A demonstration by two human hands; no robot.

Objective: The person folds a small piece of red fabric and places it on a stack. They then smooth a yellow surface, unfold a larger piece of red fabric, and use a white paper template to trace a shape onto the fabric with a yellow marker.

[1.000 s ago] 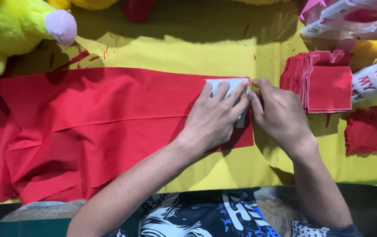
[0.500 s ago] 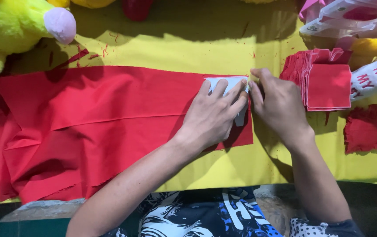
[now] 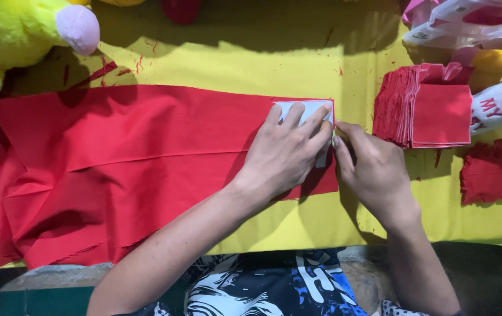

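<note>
A long red cloth (image 3: pixel 134 158) lies across a yellow table cover (image 3: pixel 233 64). At its right end sits a pale grey square template (image 3: pixel 298 109). My left hand (image 3: pixel 283 152) lies flat on the template, fingers spread, pressing it onto the cloth. My right hand (image 3: pixel 374 169) is at the cloth's right edge, its fingertips touching the template's right side; whether it holds anything is hidden. Just right of it stands a stack of cut red squares (image 3: pixel 426 108).
A yellow plush toy with pink paws (image 3: pixel 23 32) sits at the top left. A small pile of red scraps (image 3: pixel 488 172) lies at the right. Plastic-wrapped packages (image 3: pixel 473 23) and a white printed item (image 3: pixel 499 105) crowd the top right corner.
Both hands stay at the template. My right hand has shifted slightly down along the cloth's right edge; the cloth has not moved.
</note>
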